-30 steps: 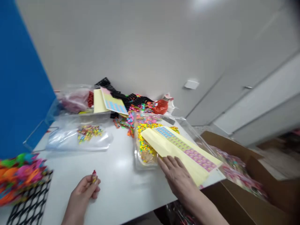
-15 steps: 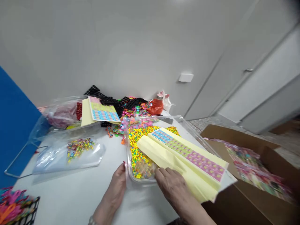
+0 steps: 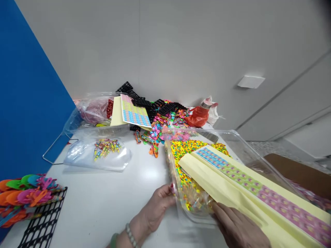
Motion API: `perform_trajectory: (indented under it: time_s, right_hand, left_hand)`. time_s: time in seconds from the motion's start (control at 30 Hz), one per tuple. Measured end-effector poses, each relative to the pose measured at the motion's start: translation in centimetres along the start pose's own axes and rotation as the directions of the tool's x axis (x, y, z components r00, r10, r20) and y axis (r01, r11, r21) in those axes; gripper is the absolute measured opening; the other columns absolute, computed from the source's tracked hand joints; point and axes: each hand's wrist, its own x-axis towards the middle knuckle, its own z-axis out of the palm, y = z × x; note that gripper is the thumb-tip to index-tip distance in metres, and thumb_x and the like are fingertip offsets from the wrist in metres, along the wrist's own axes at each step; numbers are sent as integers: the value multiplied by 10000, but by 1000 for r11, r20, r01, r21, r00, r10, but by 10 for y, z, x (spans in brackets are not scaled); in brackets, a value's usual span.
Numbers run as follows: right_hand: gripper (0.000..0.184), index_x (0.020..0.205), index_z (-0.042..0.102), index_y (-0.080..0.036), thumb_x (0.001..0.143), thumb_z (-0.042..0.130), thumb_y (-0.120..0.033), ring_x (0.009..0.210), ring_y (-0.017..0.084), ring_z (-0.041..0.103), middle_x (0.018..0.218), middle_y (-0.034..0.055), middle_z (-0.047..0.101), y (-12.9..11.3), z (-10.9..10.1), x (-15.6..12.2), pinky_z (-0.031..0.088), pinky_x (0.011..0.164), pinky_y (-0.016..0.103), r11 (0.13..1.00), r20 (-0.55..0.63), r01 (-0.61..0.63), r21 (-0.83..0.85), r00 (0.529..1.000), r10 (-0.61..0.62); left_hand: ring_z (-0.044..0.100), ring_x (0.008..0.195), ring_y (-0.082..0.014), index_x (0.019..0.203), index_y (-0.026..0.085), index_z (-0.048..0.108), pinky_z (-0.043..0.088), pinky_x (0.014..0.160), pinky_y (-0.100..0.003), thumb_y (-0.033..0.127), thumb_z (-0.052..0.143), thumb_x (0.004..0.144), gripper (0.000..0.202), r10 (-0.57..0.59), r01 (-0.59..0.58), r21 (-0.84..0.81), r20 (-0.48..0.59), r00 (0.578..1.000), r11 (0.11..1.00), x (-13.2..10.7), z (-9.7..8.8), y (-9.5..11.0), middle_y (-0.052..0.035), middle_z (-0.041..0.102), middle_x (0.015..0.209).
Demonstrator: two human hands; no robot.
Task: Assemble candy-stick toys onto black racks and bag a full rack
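A clear plastic tray holds many small yellow, green, red and orange beads. My left hand, with a beaded bracelet at its wrist, pinches the tray's left wall near the front corner. My right hand is at the tray's near edge, its fingers curled over the rim and its fingertips partly hidden. Across the tray and under that hand's side lie a sheet of blue, green and pink stickers and folded pale yellow paper. Fewer beads cover the near-left corner.
Clear plastic bags with small colourful pieces lie at left. Behind are another sticker sheet, black mesh strips, loose colourful trinkets and a red-wrapped bottle. Trinkets on black mesh sit front left; a cardboard box stands right.
The view has swung to the left, so the tray and table items appear further right. Both hands stay at the tray. The sparsely covered patch in its near corner looks larger.
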Motion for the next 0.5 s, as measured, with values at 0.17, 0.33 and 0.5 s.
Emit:
perform_trajectory:
  time_s: [0.17,0.33,0.5]
  right_hand:
    - [595,1290,560,-264,714,515,-119,928,267,656,1087,87,714,9,-3,7,526,769,366,998,-13,39,-39,999,-40]
    - [492,1311,561,-255,828,499,-185,1042,271,631,1221,116,657,-32,-30,57,517,811,382,1000,-108,11,-8,994,-11]
    - [267,966,650,-239,893,419,-127,864,183,632,957,58,698,-143,6,175,504,738,279,848,-14,-147,509,984,179]
  left_hand:
    - [554,867,-168,818,153,694,376,889,-273,287,780,662,223,-60,61,-33,15,998,998,6,-10,-2,-25,654,845]
    - [580,791,-153,743,167,643,407,747,-254,361,815,594,299,-83,115,134,-218,972,984,-13,-50,17,-30,650,857]
    - [433,441,-83,684,185,577,304,461,-215,561,773,618,429,-6,161,264,-507,862,951,-50,-119,21,37,519,517]
